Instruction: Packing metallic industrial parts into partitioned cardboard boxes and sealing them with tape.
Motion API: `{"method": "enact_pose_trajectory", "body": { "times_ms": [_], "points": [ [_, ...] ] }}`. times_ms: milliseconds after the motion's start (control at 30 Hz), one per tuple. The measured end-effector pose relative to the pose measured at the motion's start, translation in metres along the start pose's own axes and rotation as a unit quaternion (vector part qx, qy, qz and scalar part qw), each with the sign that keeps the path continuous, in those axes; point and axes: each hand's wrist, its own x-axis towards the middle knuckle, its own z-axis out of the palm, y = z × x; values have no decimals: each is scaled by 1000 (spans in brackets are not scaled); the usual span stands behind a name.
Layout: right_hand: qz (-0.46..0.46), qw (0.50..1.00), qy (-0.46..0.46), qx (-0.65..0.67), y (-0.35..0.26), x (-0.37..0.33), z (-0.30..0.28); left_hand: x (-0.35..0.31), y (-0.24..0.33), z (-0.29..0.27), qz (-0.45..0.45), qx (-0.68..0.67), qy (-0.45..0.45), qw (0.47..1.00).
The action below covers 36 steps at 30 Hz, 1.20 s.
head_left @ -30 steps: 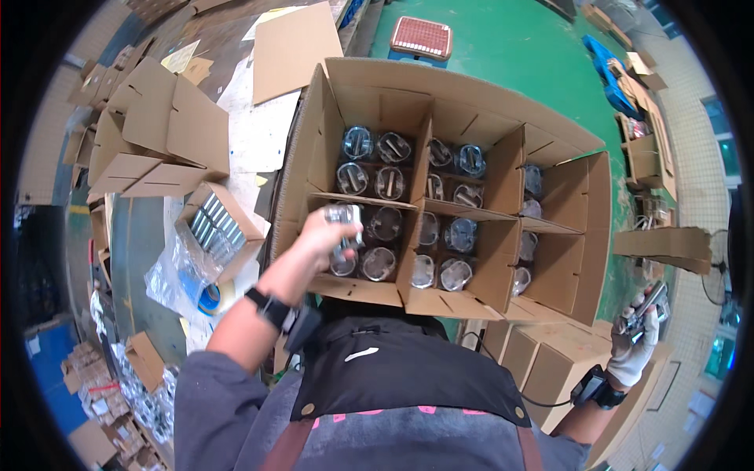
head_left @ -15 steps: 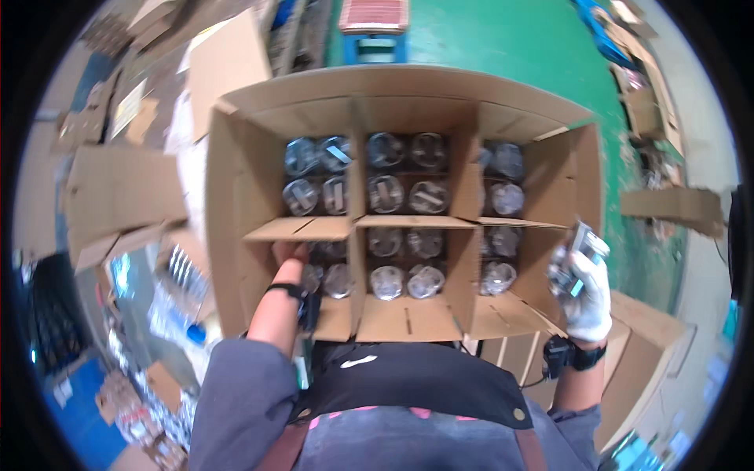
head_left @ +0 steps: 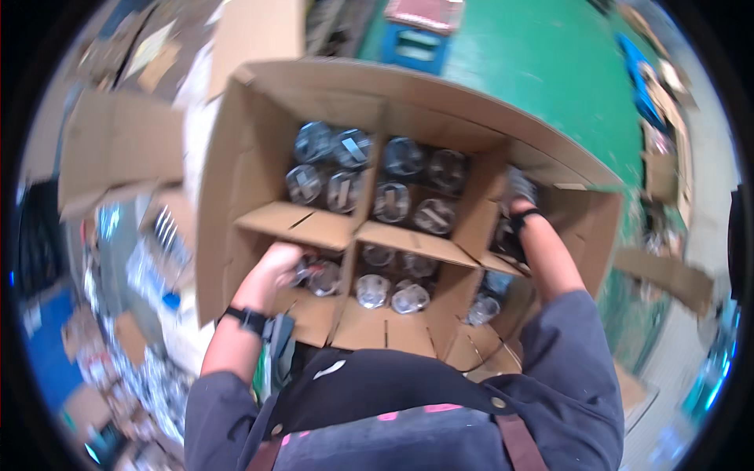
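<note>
A large cardboard box fills the middle, split by cardboard dividers into several compartments. Clear-wrapped round items stand inside, seen from above; some show a pale strip on top. My bare left hand is in the near left compartment, next to a round clear item; its fingers are partly hidden and blurred. My gloved right hand reaches down into the far right compartment. Motion smears its fingers, and whatever may be in them cannot be made out.
Beyond the box a blue stool with a reddish top stands on the green floor. Open cardboard and wrapped goods lie to the left. A cardboard flap juts in at the right.
My right hand, outside the box's right side with a clear-wrapped item before, has moved into the far right compartment. My left hand has risen slightly. The view has turned, tilting the box.
</note>
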Motion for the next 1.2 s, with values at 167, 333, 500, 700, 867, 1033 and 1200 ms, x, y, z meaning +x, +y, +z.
{"method": "enact_pose_trajectory", "body": {
  "times_ms": [167,333,500,700,867,1033,1200],
  "points": [
    [61,997,9,45,12,13,13,21,-13,23,41,120,33,991],
    [-24,990,21,-135,54,22,36,30,-20,50,38,155,-7,987],
    [140,978,14,156,63,-19,-36,35,-16,29,42,178,-72,980],
    [82,993,49,-67,76,-8,-17,37,-18,27,53,192,-58,978],
    [158,986,56,-16,72,-12,-10,40,-23,53,58,203,-16,977],
    [107,991,49,60,48,-35,-29,47,-16,47,79,224,18,971],
    [136,939,-198,247,-1,-85,-17,42,-27,27,93,229,58,967]
  ]
}}
